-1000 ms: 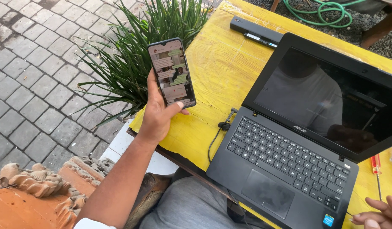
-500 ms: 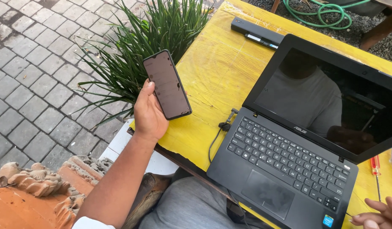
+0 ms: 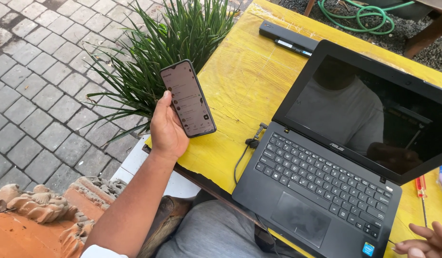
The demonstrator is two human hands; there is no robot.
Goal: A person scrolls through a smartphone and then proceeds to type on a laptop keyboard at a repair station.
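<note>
Clearly the left hand (image 3: pixel 167 131) is closed around a phone (image 3: pixel 188 98), thumb along its left edge, fingers hidden behind it, holding it upright over the table's (image 3: pixel 240 81) left edge with its screen lit. The step in hand looks like reading the phone; any next move would call for a thumb reach across the screen without loosening the hold. Only the fingers of the right hand (image 3: pixel 428 239) show at the table's near right corner, loosely curled and holding nothing, beside the open laptop (image 3: pixel 326 181) with its dark screen. A screwdriver (image 3: pixel 422 191) lies just right of the laptop, a black battery (image 3: pixel 287 38) near the far edge, a spiky plant (image 3: pixel 154 62) beyond the left edge.
</note>
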